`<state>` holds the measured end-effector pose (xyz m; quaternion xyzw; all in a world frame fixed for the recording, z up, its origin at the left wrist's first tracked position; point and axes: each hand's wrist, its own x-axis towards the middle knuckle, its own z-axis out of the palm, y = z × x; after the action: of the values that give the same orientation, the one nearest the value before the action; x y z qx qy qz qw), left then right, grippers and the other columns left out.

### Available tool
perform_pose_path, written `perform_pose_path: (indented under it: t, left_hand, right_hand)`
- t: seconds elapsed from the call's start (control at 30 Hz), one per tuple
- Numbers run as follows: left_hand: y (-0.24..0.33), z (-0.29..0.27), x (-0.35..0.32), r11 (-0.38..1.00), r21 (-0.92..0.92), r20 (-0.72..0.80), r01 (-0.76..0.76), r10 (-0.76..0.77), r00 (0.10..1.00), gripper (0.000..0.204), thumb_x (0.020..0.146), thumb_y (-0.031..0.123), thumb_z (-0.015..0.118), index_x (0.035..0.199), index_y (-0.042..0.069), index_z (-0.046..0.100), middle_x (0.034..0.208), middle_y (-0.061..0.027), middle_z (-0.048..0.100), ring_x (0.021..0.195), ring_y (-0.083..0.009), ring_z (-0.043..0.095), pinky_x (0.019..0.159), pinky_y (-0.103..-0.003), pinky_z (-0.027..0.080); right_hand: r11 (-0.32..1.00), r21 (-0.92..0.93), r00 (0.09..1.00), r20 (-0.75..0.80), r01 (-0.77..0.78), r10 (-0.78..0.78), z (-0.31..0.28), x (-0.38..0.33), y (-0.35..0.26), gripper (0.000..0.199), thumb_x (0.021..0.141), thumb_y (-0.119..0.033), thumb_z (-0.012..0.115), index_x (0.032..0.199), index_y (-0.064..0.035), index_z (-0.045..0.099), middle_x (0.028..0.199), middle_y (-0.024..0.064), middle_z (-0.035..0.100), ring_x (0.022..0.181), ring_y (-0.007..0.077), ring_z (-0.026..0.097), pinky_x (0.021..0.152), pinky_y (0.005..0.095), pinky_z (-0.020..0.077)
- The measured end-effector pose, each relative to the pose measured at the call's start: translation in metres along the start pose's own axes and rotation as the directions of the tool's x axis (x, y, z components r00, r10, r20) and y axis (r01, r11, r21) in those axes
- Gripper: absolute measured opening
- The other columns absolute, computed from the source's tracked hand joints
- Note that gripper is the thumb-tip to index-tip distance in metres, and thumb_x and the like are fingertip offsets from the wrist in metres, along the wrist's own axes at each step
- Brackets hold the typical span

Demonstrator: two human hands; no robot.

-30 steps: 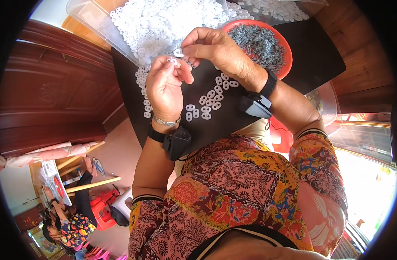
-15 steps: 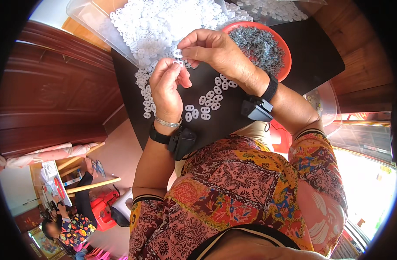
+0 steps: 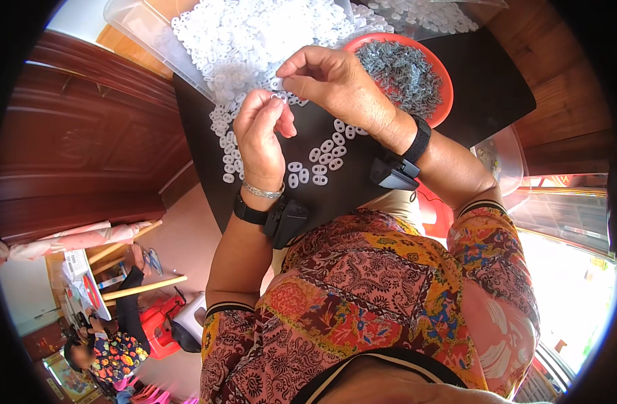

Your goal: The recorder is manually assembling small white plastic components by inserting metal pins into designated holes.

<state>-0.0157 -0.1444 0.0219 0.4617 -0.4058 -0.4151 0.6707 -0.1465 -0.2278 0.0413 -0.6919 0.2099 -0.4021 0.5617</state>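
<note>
My left hand [image 3: 261, 138] pinches a small white oval plastic piece [image 3: 279, 98] between thumb and fingertips. Just above it, my right hand [image 3: 338, 81] grips another white two-holed piece [image 3: 277, 84], partly covered by its thumb and finger. The two pieces are close together; whether they touch cannot be made out. Below the hands, a loose group of white two-holed pieces [image 3: 326, 157] lies flat on the dark table [image 3: 291, 145]. More white pieces [image 3: 229, 151] lie along the table's left side, beside my left wrist.
A clear plastic bin [image 3: 143, 40] heaped with white pieces stands at the back. Right of it, an orange-red bowl [image 3: 447, 84] contains many small grey metal parts [image 3: 402, 74]. Another clear container [image 3: 439, 17] is behind. A person [image 3: 116, 353] sits far off at lower left.
My right hand has shifted very slightly, and the piece in it is now more hidden by the fingers. My left hand has stayed almost in place.
</note>
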Motion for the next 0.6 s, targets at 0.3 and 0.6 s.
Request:
perform_pose_path:
  t: [0.3,0.6]
  left_hand:
    - [-0.0005,0.0006,-0.0019,0.999,0.043,-0.037,-0.001,0.002,0.999,0.014,0.088,0.012,0.046,0.079,0.003,0.051,0.064,-0.0045,0.052,0.052,-0.0106,0.045,0.050,-0.022,0.035]
    - [0.0032,0.0013,-0.0026,0.999,-0.026,-0.078,0.023,-0.025,0.997,0.014,0.087,0.013,0.050,0.080,0.002,0.053,0.062,-0.0026,0.051,0.051,-0.0083,0.045,0.048,-0.021,0.036]
  right_hand:
    - [0.991,-0.129,0.999,0.038,0.025,-0.020,0.0044,-0.0033,0.0043,0.016,0.087,-0.006,0.061,0.102,-0.0013,0.063,0.085,0.0000,0.064,0.082,0.0048,0.058,0.074,0.0198,0.0486]
    - [0.983,-0.144,0.988,0.117,0.115,-0.099,0.0069,-0.0038,0.0056,0.027,0.079,-0.007,0.069,0.105,-0.0022,0.062,0.082,0.0014,0.064,0.078,0.0072,0.059,0.070,0.0220,0.0492]
